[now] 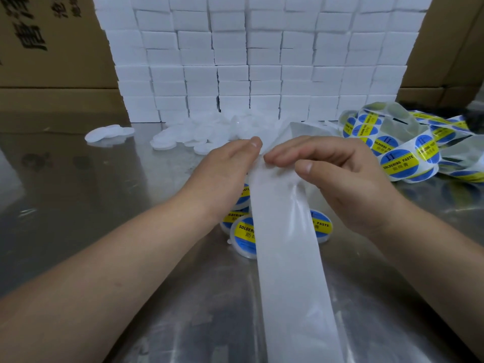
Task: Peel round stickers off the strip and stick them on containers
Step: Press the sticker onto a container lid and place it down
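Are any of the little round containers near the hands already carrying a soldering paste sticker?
Yes, several round containers under the hands on the metal table already show blue and yellow soldering paste stickers on top.

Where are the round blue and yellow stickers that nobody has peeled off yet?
The curled strip of round blue and yellow stickers lies heaped at the right of the head view, on the shiny metal table, just beyond the right hand.

A wall of stacked white boxes (262,61) stands at the back of the steel table (78,179) — brown cartons (49,48) flanking it.
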Tool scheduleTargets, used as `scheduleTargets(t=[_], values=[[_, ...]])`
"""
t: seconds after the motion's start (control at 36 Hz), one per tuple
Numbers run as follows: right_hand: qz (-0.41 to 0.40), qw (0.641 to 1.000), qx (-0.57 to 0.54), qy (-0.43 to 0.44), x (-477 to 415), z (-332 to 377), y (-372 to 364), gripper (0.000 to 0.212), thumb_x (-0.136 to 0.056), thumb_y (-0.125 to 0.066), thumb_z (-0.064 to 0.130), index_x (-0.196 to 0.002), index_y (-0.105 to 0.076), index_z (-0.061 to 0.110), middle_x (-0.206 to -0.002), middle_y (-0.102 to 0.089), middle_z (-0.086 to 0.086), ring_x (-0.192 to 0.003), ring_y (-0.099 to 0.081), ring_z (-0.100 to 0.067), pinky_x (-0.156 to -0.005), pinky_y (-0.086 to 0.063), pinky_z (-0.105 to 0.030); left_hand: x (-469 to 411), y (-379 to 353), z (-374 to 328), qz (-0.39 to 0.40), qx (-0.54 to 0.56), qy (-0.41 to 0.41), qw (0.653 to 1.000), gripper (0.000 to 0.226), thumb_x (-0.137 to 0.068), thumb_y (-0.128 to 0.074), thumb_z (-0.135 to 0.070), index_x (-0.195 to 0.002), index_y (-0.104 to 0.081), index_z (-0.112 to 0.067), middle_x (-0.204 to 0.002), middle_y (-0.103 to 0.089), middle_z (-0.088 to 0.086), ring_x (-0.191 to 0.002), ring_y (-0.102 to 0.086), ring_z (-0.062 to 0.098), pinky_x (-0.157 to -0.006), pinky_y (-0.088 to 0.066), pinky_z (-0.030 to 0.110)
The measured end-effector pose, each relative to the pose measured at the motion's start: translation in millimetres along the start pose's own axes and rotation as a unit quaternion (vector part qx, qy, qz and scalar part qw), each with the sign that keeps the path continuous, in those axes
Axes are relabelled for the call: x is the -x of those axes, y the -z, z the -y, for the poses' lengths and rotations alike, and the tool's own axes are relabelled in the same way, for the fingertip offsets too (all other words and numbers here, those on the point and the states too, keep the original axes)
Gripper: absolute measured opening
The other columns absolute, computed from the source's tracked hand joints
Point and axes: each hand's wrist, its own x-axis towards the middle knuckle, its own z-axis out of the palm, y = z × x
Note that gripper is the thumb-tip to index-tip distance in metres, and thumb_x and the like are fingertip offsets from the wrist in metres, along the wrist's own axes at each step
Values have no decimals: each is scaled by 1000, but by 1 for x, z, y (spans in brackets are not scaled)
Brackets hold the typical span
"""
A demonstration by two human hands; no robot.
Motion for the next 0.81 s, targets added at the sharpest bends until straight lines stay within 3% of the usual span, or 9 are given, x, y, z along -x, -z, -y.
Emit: scheduleTargets(t=[0.08,0.17,0.22,0.28,0.36,0.44,0.64,0.75,0.81], values=[[0,1000,4,13,0,0,1,17,-65,-60,11,-75,-72,18,-85,-73,7,-93,-66,-7,-81,-46,-17,1,-1,-2,1,25,-17,1000,25,-95,-41,-32,-83,-61,-39,-75,-62,-37,-78,-54,-22,-70,-36,-3],[8,1000,5,5,0,0,1,17,-66,-58,14,-78,-72,16,-85,-73,7,-92,-66,-9,-81,-47,-19,2,-1,-3,4,70,-9,997,22,-93,-47,-29,-108,-63,-30,-110,-65,-15,-103,-59,0,-96,-42,22],[14,1000,6,-6,0,0,1,17,-68,-59,5,-79,-71,12,-82,-73,5,-88,-67,-10,-80,-48,-20,4,1,-4,0,99,-5,995,20,-91,-52,-29,-106,-63,-34,-114,-64,-5,-107,-60,12,-100,-43,37],[11,1000,-3,-15,0,1,0,20,-72,-53,3,-74,-72,7,-78,-73,3,-80,-67,-8,-74,-48,-17,4,1,-5,-10,108,-2,994,17,-89,-55,-28,-101,-64,-36,-110,-66,-1,-105,-61,16,-101,-42,41],[-1,999,-25,-26,-1,0,1,17,-69,-57,9,-69,-74,10,-72,-72,-2,-75,-68,-12,-69,-49,-18,1,2,-4,-19,130,6,991,14,-89,-56,-23,-94,-67,-31,-97,-70,-5,-95,-65,13,-98,-45,38],[-28,998,-38,-38,-2,0,2,20,-70,-56,13,-66,-75,18,-69,-72,-3,-73,-69,-16,-67,-52,-24,0,1,-3,-15,144,2,990,15,-88,-56,-20,-90,-69,-28,-97,-72,-6,-94,-66,9,-96,-46,34],[-231,969,-12,-86,-14,-4,13,31,-81,-49,29,-54,-62,20,-49,-58,4,-48,-60,-15,-53,-50,-23,1,0,-6,-26,166,-4,986,18,-89,-54,-19,-84,-69,-27,-91,-72,-11,-89,-66,3,-93,-45,26],[-222,955,27,-195,-19,-11,16,45,-95,-38,37,-65,-59,13,-51,-63,2,-51,-63,-13,-59,-52,-25,3,-1,-8,-11,144,-20,989,15,-89,-55,-21,-91,-68,-28,-109,-69,-2,-107,-60,9,-103,-40,32],[-203,952,44,-223,-19,-13,14,47,-94,-37,43,-70,-64,12,-58,-68,0,-56,-66,-13,-72,-52,-32,5,-1,-9,2,124,-36,992,15,-88,-56,-21,-93,-67,-29,-108,-69,-6,-106,-59,2,-97,-42,21]])
